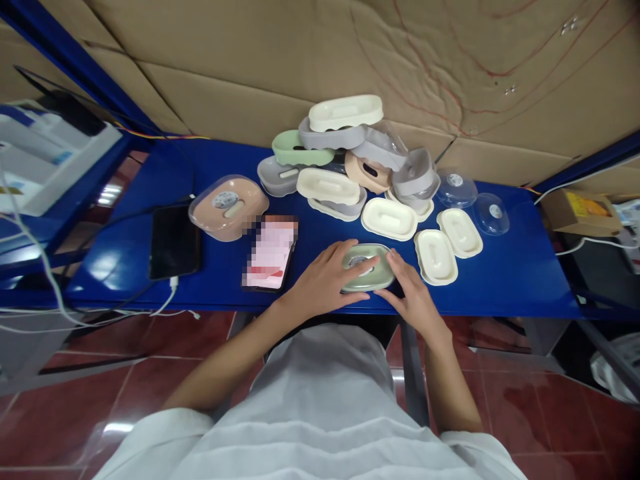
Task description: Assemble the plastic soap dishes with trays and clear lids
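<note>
At the table's front edge, a small green oval box (383, 272) with a clear lid and a round label sits between my two hands. My left hand (325, 277) grips its left end, one finger lying across the label and the thumb along the near side. Around the right end curls my right hand (411, 293), its fingertips on the lid's far corner and its thumb at the near edge. The box's ends are partly hidden by my fingers. Just right of it lie two cream oval trays, the nearer tray (437, 257) and the farther tray (461, 233).
Behind is a pile of cream, grey, green and peach oval parts, including a cream tray (345, 112). Clear lids (491, 215) lie at right. Leftward are a lit phone (273, 253), a peach box (230, 207) and a dark device (175, 241) with a white cable.
</note>
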Demonstrator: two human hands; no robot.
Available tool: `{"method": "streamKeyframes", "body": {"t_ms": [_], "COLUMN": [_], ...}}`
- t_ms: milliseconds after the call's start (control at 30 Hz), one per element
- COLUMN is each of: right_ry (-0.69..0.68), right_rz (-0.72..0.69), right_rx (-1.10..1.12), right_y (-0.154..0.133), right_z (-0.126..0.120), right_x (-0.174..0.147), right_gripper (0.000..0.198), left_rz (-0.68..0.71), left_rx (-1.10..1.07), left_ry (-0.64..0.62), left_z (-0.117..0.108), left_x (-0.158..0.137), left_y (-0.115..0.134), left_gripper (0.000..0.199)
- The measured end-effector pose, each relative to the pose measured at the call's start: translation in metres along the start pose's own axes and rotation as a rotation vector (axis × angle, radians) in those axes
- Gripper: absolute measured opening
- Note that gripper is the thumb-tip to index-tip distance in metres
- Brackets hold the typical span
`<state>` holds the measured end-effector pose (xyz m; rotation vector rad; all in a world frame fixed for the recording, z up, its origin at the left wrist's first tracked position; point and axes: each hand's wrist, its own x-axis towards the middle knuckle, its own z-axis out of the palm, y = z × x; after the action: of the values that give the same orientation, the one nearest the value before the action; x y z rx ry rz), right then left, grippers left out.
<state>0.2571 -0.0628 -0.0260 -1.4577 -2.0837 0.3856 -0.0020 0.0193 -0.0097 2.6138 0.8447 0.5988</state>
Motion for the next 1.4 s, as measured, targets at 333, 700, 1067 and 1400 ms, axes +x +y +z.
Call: {"method": "streamKeyframes", "body": {"t_ms": [333,700,1067,1400], "right_ry": [0.044,-0.005,0.046,-0.014], "right_rz": [-0.005,0.011,-0.026,-0.007], "right_rx": [-0.02,0.012,-0.073,-0.013], "right_y": [0.0,0.004,0.003,0.004], "right_z": [0.002,-0.001,0.004,-0.003], "right_x": [-0.004,0.003,-0.007,0.007], "right_gripper": [0.084,0.09,0.081,0.084], "left_rz": [-0.033,-0.097,-0.009,-0.099], "left_rx": [0.003,0.091,0.153,0.154], "left_ry": [-0.056,-0.033,-0.027,0.041], "left_z": [-0.003,-0.002,0.002,0.007], "left_x": [0.004,0.005,0.001,0.002], "left_y": [0.006,0.015,0.009,0.015], "left_gripper": [0.066,0.069,0.072,0.068]}}
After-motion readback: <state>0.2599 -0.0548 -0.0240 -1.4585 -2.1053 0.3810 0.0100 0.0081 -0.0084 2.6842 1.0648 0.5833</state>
